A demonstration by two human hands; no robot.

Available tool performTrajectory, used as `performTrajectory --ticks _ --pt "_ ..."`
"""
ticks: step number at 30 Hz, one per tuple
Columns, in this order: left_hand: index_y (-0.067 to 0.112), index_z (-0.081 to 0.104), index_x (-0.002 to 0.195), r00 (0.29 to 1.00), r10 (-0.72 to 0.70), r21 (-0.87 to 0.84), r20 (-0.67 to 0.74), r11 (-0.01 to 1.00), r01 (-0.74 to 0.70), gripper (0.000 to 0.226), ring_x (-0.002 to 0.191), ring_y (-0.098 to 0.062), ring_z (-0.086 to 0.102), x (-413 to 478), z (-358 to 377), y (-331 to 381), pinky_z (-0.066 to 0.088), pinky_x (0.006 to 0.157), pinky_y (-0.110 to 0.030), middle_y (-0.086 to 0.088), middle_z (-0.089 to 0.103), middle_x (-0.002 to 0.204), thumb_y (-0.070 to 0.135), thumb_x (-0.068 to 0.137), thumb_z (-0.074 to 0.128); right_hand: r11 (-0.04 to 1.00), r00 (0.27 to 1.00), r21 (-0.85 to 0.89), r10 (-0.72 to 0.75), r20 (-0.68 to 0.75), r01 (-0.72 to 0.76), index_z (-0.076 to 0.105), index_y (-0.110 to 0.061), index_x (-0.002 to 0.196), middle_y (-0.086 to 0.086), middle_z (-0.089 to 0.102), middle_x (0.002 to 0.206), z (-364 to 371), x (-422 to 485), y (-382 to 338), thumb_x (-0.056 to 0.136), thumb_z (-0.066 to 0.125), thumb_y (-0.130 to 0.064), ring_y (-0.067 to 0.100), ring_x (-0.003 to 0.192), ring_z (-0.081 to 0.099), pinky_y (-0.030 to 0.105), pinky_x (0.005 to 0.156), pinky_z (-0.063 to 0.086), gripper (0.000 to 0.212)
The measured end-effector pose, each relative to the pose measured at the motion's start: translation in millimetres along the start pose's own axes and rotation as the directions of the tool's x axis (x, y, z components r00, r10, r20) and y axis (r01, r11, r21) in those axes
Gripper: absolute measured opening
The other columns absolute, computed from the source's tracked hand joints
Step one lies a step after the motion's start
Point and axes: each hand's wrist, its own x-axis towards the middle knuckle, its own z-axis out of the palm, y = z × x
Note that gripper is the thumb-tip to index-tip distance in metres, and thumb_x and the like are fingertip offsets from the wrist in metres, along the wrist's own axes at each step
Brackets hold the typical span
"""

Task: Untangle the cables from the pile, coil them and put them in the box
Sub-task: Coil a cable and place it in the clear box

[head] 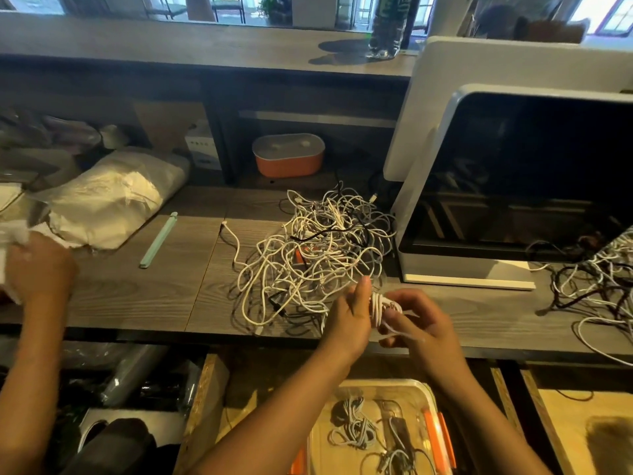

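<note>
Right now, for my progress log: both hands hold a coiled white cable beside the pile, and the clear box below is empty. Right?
Not empty: the head view shows coiled cables in the clear box. The rest stands: left hand and right hand hold a coiled white cable beside the pile.

An orange tub with a white lid (288, 156) sits in the shelf recess at twelve o'clock, with a small white box (202, 145) to its nine o'clock. On the wood-grain desk (137, 293), a mint-green strip (158, 240) lies at ten o'clock, near a plastic-wrapped white bundle (113, 197). A white-cased, dark-glass machine (513, 186) fills two o'clock. A clear bottle (388, 25) stands on the upper ledge.
</note>
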Motion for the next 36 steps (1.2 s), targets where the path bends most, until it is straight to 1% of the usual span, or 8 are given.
performTrajectory --ticks 4,9,14,18,23,27,31,36 --pt "0.024 0.049 0.086 0.996 -0.023 0.233 0.091 0.972 0.001 0.027 0.079 -0.017 0.053 1.8 -9.1 -31.0 0.049 0.078 -0.040 0.000 0.053 0.082 0.047 0.097 0.038 0.992 0.989 -0.011 0.123 -0.082 -0.124 0.059 -0.008 0.097 0.010 0.066 0.087 -5.7 -12.7 30.6 0.087 0.060 -0.003 0.025 0.069 0.063 0.031 0.060 0.053 0.011" --pt "0.018 0.060 0.092 0.980 -0.195 0.031 0.049 0.981 0.194 0.030 0.087 -0.015 0.063 -19.6 -13.1 -92.6 0.053 0.079 -0.030 -0.012 0.064 0.103 0.043 0.094 0.044 0.942 0.938 -0.047 0.323 -0.128 -0.331 0.060 -0.005 0.074 0.004 0.068 0.068 -6.7 -47.0 83.1 0.082 0.067 -0.001 0.017 0.065 0.065 0.026 0.058 0.052 0.012" --pt "0.025 0.054 0.125 0.904 -0.426 0.135 0.042 0.899 0.418 0.096 0.112 -0.016 0.058 -41.4 -7.8 -155.5 0.042 0.104 -0.042 0.000 0.061 0.121 0.093 0.060 0.033 0.830 0.821 0.137 0.556 -0.127 -0.541 0.064 0.006 0.085 0.016 0.066 0.083 -2.2 -70.9 131.0 0.095 0.048 -0.006 0.026 0.070 0.063 0.028 0.062 0.050 0.022" --pt "0.015 0.039 0.141 0.833 -0.543 0.111 0.106 0.839 0.533 0.062 0.128 -0.021 0.046 -36.0 -5.2 -160.2 0.034 0.109 -0.032 -0.006 0.045 0.143 0.056 0.096 0.024 0.694 0.699 0.168 0.714 -0.042 -0.700 0.065 -0.005 0.101 0.009 0.069 0.099 -3.2 -76.7 157.5 0.101 0.033 -0.035 0.024 0.089 0.067 0.033 0.078 0.051 0.044" --pt "0.021 0.044 0.137 0.820 -0.566 0.153 0.087 0.821 0.550 0.070 0.130 -0.019 0.043 -32.8 -1.3 -173.7 0.034 0.109 -0.034 0.000 0.047 0.140 0.069 0.087 0.036 0.692 0.693 -0.048 0.721 0.000 -0.720 0.060 -0.015 0.107 0.005 0.064 0.114 -8.3 -76.6 169.6 0.101 0.031 -0.040 0.020 0.102 0.061 0.034 0.088 0.048 0.039" --pt "0.035 0.058 0.094 0.979 -0.201 0.327 -0.042 0.923 0.203 0.008 0.099 -0.007 0.060 -34.8 -9.6 -150.8 0.050 0.083 -0.023 0.014 0.062 0.100 0.028 0.094 0.054 0.669 0.894 -0.671 0.448 0.020 -0.321 0.061 -0.018 0.115 0.000 0.064 0.116 -21.5 -59.1 136.2 0.095 0.054 -0.027 0.010 0.092 0.060 0.023 0.076 0.049 0.023" --pt "0.026 0.061 0.098 0.959 0.267 0.501 -0.100 0.846 -0.183 0.023 0.092 -0.006 0.057 -13.2 -36.2 -113.0 0.047 0.075 -0.017 0.014 0.055 0.100 0.007 0.086 0.060 0.663 0.996 -0.748 0.089 0.028 -0.038 0.059 -0.019 0.117 -0.005 0.057 0.113 -6.1 -13.8 78.8 0.088 0.062 -0.020 0.012 0.099 0.056 0.030 0.085 0.049 0.030" --pt "0.012 0.061 0.119 0.875 0.475 0.740 0.089 0.557 -0.377 0.044 0.114 -0.010 0.044 23.2 -60.4 -101.3 0.033 0.098 -0.022 0.001 0.053 0.121 -0.003 0.079 0.062 0.584 0.975 -0.804 0.091 0.202 0.112 0.051 -0.024 0.129 0.000 0.051 0.120 35.2 15.0 93.6 0.083 0.065 -0.011 0.021 0.105 0.055 0.035 0.085 0.050 0.049"
